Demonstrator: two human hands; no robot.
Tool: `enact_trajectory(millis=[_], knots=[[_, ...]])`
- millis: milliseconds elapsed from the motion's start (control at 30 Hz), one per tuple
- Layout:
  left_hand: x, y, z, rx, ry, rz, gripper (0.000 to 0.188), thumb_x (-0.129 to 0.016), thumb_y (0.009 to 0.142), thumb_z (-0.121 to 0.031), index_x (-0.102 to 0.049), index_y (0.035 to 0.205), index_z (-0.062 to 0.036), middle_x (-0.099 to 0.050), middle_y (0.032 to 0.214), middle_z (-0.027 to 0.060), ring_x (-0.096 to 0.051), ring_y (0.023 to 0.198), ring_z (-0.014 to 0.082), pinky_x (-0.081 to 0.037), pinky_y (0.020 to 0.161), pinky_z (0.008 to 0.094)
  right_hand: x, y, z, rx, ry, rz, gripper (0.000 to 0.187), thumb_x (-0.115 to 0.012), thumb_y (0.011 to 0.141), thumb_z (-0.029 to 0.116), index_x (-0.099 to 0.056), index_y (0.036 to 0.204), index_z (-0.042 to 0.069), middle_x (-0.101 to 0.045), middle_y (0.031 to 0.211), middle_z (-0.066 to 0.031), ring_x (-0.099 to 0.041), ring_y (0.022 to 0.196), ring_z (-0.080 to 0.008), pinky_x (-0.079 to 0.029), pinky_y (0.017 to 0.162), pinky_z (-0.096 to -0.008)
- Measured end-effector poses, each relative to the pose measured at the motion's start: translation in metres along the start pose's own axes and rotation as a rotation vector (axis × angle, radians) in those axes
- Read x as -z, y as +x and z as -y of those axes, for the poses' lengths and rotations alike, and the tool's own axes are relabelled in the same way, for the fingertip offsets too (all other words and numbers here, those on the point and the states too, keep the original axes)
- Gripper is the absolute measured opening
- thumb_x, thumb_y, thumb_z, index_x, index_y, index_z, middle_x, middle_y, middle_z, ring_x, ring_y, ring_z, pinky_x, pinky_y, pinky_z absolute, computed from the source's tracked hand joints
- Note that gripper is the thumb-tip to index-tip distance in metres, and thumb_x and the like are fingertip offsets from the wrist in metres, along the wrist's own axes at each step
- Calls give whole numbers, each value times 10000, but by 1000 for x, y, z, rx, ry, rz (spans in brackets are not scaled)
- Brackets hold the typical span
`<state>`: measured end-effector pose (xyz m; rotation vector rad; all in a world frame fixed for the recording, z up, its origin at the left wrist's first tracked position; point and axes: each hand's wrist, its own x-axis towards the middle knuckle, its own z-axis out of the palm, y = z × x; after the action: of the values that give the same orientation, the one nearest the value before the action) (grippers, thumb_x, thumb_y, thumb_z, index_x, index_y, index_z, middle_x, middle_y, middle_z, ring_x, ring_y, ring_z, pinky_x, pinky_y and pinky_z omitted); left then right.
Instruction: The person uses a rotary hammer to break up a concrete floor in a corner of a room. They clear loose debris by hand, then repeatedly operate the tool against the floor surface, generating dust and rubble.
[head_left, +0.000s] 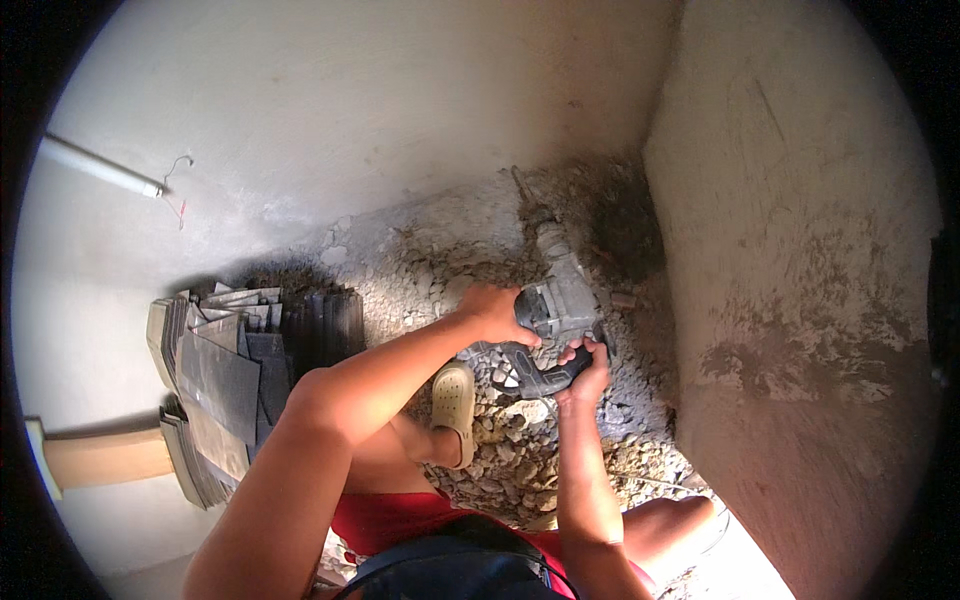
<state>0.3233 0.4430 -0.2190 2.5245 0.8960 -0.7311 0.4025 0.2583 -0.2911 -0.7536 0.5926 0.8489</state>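
A grey, dusty demolition hammer (568, 295) lies tilted over broken rubble in the corner, its bit (522, 188) pointing toward the base of the far wall. My right hand (588, 372) is closed round its black rear handle. On the left side of the tool's body, my left hand (492, 310) grips it, the thumb toward the handle; most of its fingers are hidden. Whether the bit's tip touches the wall or the ground, I cannot tell.
Loose stones (510, 450) cover the ground around my foot in a beige clog (453, 410). Stacked tiles (220, 370) lean at the left. A stained wall (800, 300) rises close on the right. A white tube (105, 168) with loose wires is on the left wall.
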Motion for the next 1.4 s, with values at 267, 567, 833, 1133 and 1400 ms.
enact_trajectory(millis=[267,567,833,1133,1400], knots=[[-5,1,8,30,-6,77,987,-817,574,-710,-659,1213,25,-729,1121,246,-721,1034,386,-572,914,456,16,5,-29,-27,17,-119,175,-596,887,182,-527,863,23,-595,748,-146,-577,586,-248,-503,520,-378],[-9,3,5,53,-36,92,1023,-818,568,-734,-660,1224,36,-719,1136,258,-705,1072,400,-556,938,461,19,11,-25,-1,0,-104,206,-582,918,207,-562,858,12,-605,766,-136,-586,598,-245,-504,532,-374],[-14,7,13,15,-37,65,1058,-812,565,-755,-651,1253,32,-725,1115,264,-713,1043,414,-558,935,477,22,11,-31,7,35,-73,160,-581,904,174,-544,852,28,-593,752,-131,-578,583,-251,-502,525,-374],[-16,9,14,21,-68,70,1003,-820,566,-723,-668,1255,-9,-730,1115,253,-714,1048,406,-554,945,477,16,12,-27,-8,-30,-93,187,-596,884,202,-562,876,18,-585,729,-106,-568,574,-231,-495,517,-360],[-15,11,15,33,-67,69,1058,-816,555,-763,-663,1256,15,-723,1138,257,-708,1069,402,-553,959,461,15,16,-26,23,-29,-63,192,-587,889,194,-562,862,6,-586,726,-121,-570,578,-234,-495,518,-359]])
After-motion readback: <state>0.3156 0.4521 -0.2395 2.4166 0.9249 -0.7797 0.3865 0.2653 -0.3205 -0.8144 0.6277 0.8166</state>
